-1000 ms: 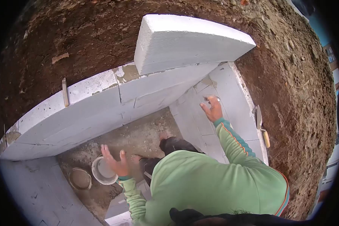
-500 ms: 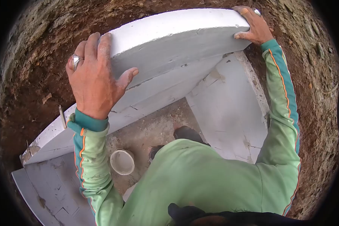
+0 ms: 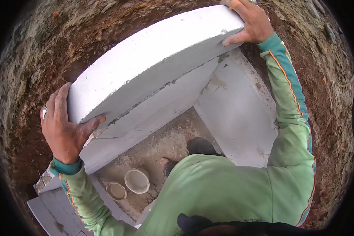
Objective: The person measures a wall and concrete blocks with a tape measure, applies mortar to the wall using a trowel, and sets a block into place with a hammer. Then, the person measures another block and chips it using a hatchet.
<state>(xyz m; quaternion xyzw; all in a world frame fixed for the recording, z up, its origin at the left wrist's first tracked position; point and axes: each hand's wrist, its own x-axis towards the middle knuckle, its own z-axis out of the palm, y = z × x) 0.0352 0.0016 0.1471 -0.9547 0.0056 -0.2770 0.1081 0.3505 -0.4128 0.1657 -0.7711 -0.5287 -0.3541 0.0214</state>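
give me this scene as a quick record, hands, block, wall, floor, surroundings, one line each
left hand: on the left end of the white block, thumb at its near face
right hand: on the right end, thumb on the near face
white block: along the top of the wall, dark seam between
floor: larger bucket and smaller bucket, side by side
surroundings: bare soil behind the wall

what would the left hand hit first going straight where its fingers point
The left hand, gripping the white rectangular block, would probably meet the rough brown earth bank first, though depth is unclear.
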